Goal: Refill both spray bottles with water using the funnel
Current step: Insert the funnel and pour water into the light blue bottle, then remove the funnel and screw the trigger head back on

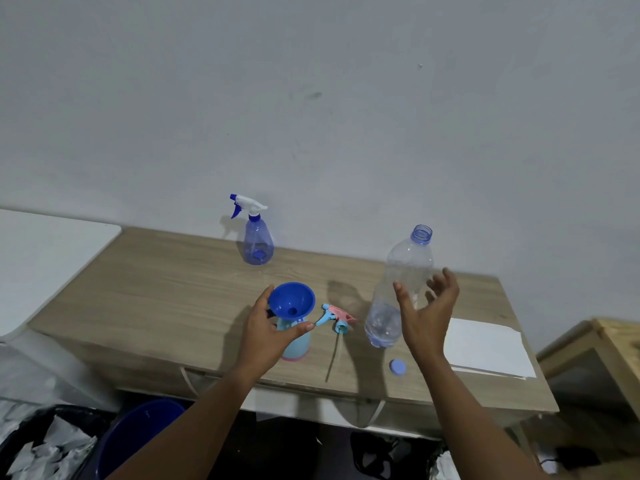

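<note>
A light-blue spray bottle (298,345) with a pink base stands near the front of the wooden table (166,285), and a blue funnel (292,299) sits in its neck. My left hand (265,336) grips this bottle just under the funnel. Its pink-and-blue spray head (337,317) lies on the table to the right, tube pointing toward me. A clear water bottle (410,261), uncapped and with a little water at the bottom, stands further right. My right hand (429,317) is beside it with fingers spread, holding nothing. A translucent blue spray bottle (258,244) with its white trigger on stands at the back.
The water bottle's blue cap (397,367) lies near the front edge. White paper sheets (485,348) cover the table's right end. A white surface (45,258) adjoins on the left and a wooden crate (595,355) stands at the right. A blue bucket (138,434) sits under the table.
</note>
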The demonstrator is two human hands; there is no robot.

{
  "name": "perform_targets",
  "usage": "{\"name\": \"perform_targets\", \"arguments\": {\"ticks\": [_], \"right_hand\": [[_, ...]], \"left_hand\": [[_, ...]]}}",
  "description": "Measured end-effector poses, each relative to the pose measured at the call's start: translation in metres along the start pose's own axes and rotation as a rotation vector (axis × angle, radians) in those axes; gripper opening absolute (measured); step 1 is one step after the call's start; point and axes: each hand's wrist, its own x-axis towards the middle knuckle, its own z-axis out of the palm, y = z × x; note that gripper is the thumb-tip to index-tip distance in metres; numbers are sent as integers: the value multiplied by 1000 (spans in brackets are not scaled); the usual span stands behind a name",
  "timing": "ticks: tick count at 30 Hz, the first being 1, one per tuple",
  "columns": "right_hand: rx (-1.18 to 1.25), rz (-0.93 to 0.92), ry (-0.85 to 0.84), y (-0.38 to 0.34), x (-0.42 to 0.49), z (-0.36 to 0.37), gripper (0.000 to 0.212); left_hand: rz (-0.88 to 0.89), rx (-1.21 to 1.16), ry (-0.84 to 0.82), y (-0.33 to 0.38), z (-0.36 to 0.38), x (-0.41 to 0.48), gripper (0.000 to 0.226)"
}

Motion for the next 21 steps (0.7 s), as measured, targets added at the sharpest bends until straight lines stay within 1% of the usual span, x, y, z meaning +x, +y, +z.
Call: {"name": "perform_targets", "arguments": {"ticks": [1, 2, 3, 4, 5, 6, 8, 9, 11, 14, 15, 16, 18, 21], "right_hand": [[-10, -33, 89, 0, -9, 2, 79], [-21, -81, 146, -1, -20, 5, 69], [-21, -131, 149, -2, -32, 10, 59], [-13, -174, 99, -3, -44, 15, 49], [-7, -198, 11, -4, -55, 22, 40], [-8, -204, -98, -5, -63, 30, 35], [-11, -189, -320, -8, -73, 46, 39], [-6, -177, -419, -11, -74, 55, 46], [-19, -138, -578, -21, -72, 70, 66], [-83, -58, -784, -39, -65, 86, 110], [-119, -63, -838, -43, -63, 91, 120], [-151, -73, -878, -45, -62, 95, 125], [-167, -68, -889, -43, -65, 104, 125], [-96, -44, -780, -32, -72, 114, 106]], "left_hand": [[-12, 7, -4, -2, -1, 1, 94], [-26, 17, -8, -4, -3, 1, 111], [-41, 33, -12, -6, -4, 2, 129], [-54, 54, -21, -7, -6, 2, 141], [-50, 76, -20, -8, -6, 2, 147], [-49, 100, -14, -10, -6, 2, 149], [-57, 146, -17, -15, -8, 4, 139], [-63, 178, -19, -19, -8, 5, 128], [-72, 204, -23, -25, -10, 9, 96], [-92, 200, -43, -21, -7, 13, 47], [-85, 216, -59, -22, -6, 14, 39], [-83, 234, -66, -24, -5, 16, 35], [-94, 247, -70, -32, -5, 20, 31], [-112, 265, -85, -40, -7, 25, 33]]}}
